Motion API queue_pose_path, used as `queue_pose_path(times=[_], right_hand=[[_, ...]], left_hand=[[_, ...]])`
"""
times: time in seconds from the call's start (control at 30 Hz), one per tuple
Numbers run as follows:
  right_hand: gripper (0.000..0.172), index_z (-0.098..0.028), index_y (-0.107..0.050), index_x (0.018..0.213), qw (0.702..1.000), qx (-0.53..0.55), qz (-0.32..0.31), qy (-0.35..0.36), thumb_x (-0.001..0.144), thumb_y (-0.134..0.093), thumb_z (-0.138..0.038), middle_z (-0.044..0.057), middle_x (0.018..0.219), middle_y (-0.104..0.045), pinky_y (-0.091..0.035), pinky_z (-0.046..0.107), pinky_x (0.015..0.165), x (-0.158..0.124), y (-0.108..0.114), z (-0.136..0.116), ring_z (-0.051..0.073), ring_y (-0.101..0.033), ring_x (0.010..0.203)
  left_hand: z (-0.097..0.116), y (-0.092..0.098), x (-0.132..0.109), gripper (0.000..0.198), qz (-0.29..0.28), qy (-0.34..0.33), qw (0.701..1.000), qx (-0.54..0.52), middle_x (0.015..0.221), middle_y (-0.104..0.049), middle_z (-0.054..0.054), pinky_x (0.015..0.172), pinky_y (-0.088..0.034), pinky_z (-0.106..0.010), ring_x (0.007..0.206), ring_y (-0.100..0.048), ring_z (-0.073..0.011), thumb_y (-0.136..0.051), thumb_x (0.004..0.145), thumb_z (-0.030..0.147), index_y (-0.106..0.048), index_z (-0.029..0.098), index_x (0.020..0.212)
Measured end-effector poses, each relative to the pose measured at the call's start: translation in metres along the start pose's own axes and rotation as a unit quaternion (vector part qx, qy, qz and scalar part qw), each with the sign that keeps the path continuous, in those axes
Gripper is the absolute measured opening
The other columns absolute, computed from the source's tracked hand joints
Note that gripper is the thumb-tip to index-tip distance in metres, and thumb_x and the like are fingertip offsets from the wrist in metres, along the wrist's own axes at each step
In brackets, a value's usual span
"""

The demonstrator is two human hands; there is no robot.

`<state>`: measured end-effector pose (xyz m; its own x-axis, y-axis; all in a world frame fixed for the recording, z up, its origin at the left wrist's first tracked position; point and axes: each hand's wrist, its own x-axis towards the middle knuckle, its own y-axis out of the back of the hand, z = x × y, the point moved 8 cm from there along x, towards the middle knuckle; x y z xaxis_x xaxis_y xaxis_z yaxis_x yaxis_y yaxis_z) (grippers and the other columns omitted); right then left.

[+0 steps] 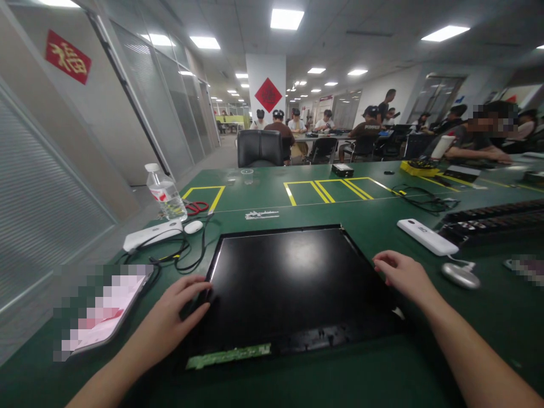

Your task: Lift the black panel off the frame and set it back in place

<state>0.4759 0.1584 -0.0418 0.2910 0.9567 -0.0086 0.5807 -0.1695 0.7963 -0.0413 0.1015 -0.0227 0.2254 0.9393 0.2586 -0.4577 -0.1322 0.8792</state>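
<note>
- Flat black screen panel (pixel 280 283) is lying on the green tabletop (pixel 340 377), right between the two hands, glossy side up with a ceiling light reflecting in it. A green circuit board strip (pixel 229 356) runs along the near left edge; any print on it is too small to read.
- Left hand (pixel 176 309): fingertips at the panel's left edge, grip spread with thumb and fingers apart, not closed around anything.
- Right hand (pixel 402 275): just beside the right edge, grip loosely curled with a gap at the thumb, nothing visible in it. Can't tell if the fingertips touch the frame.
- Clearest writing in view: a gold 福 on the red sign (pixel 68 56), upper left. The red diamond (pixel 268 95) on the pillar has a darker mark I can't make out.
- Someone's brown shirt (pixel 368 130) has pale lettering across the back, too blurry to call.
- Clear bottle (pixel 164 195) has a red and white label, brand not legible. Red-handled scissors (pixel 198 208) lie beside it.
- White oblong device (pixel 427 237) right of the panel carries a small dark mark, also unreadable.
- Phone (pixel 108 311) on the left: screen's pixelated, so no text there.
</note>
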Motion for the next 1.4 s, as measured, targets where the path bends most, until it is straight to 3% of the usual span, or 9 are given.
queue_pose_path(times=[0.1,0.27,0.6,0.87,0.93,1.0,1.13,1.23,1.4], right_hand=[[0.024,-0.023,-0.071,0.089,0.998,-0.049,0.023,0.017,0.077,-0.057,-0.039,0.003,0.083,-0.073,-0.046,0.03,0.063,0.004,0.001,0.004,0.02,-0.066,0.07],[0.025,-0.022,-0.068,0.096,0.997,-0.063,-0.021,0.036,0.079,-0.057,-0.036,0.003,0.078,-0.071,-0.044,0.029,0.063,0.008,-0.015,0.01,0.019,-0.065,0.071],[0.023,-0.021,-0.065,0.1,0.995,-0.081,-0.034,0.05,0.083,-0.054,-0.033,0.003,0.08,-0.07,-0.043,0.029,0.065,0.005,-0.022,0.01,0.019,-0.065,0.072],[0.02,-0.02,-0.064,0.098,0.993,-0.094,-0.033,0.066,0.084,-0.052,-0.027,0.003,0.078,-0.069,-0.042,0.029,0.066,0.009,-0.023,0.01,0.019,-0.065,0.072],[0.02,-0.021,-0.064,0.098,0.993,-0.09,-0.029,0.067,0.084,-0.052,-0.027,0.003,0.078,-0.069,-0.042,0.028,0.065,0.01,-0.023,0.011,0.019,-0.065,0.073],[0.02,-0.021,-0.065,0.098,0.994,-0.09,-0.026,0.064,0.083,-0.052,-0.027,0.003,0.079,-0.069,-0.042,0.028,0.065,0.01,-0.023,0.012,0.019,-0.065,0.073],[0.02,-0.021,-0.064,0.098,0.993,-0.1,-0.024,0.062,0.084,-0.052,-0.027,0.004,0.079,-0.069,-0.042,0.029,0.066,0.009,-0.023,0.011,0.019,-0.064,0.074],[0.02,-0.021,-0.064,0.099,0.993,-0.103,-0.021,0.06,0.084,-0.051,-0.026,0.003,0.079,-0.069,-0.042,0.029,0.067,0.008,-0.022,0.009,0.019,-0.064,0.074],[0.02,-0.02,-0.063,0.1,0.992,-0.108,-0.027,0.053,0.085,-0.05,-0.024,0.004,0.082,-0.07,-0.041,0.029,0.068,0.008,-0.022,0.009,0.019,-0.064,0.075]], left_hand=[[-0.015,0.0,0.001,0.054,0.027,0.037,0.998,0.042,0.126,-0.068,-0.019,0.102,-0.049,-0.053,0.117,-0.064,-0.0378,-0.058,0.085,0.056,-0.072,0.017,0.119],[-0.031,-0.006,-0.001,0.059,-0.004,0.065,0.995,0.071,0.129,-0.069,-0.021,0.103,-0.048,-0.055,0.119,-0.063,-0.0409,-0.056,0.083,0.062,-0.075,0.016,0.116],[-0.025,-0.011,0.002,0.046,0.0,0.074,0.997,0.029,0.133,-0.069,-0.02,0.104,-0.046,-0.059,0.122,-0.062,-0.0418,-0.055,0.082,0.043,-0.079,0.019,0.113],[-0.023,-0.002,-0.002,0.049,0.028,0.15,0.985,-0.083,0.125,-0.076,-0.01,0.1,-0.052,-0.049,0.114,-0.07,-0.035,-0.051,0.086,0.043,-0.072,0.021,0.124],[-0.025,-0.003,-0.009,0.05,0.033,0.257,0.94,-0.224,0.116,-0.08,-0.008,0.092,-0.057,-0.047,0.105,-0.074,-0.0344,-0.056,0.085,0.046,-0.07,0.022,0.127],[-0.02,-0.009,-0.017,0.058,0.038,0.356,0.864,-0.354,0.107,-0.082,-0.008,0.082,-0.061,-0.042,0.095,-0.077,-0.032,-0.059,0.086,0.043,-0.06,0.02,0.14],[0.005,-0.015,-0.023,0.063,0.055,0.45,0.743,-0.492,0.089,-0.084,-0.003,0.06,-0.062,-0.03,0.068,-0.079,-0.0223,-0.056,0.092,0.026,-0.043,0.024,0.153],[0.015,-0.016,-0.023,0.062,0.071,0.478,0.701,-0.524,0.078,-0.083,0.001,0.054,-0.06,-0.026,0.063,-0.078,-0.0202,-0.054,0.093,0.019,-0.042,0.027,0.153],[0.015,-0.022,-0.025,0.063,0.072,0.492,0.68,-0.539,0.066,-0.08,0.003,0.053,-0.06,-0.027,0.06,-0.078,-0.0215,-0.053,0.094,0.022,-0.038,0.032,0.154]])
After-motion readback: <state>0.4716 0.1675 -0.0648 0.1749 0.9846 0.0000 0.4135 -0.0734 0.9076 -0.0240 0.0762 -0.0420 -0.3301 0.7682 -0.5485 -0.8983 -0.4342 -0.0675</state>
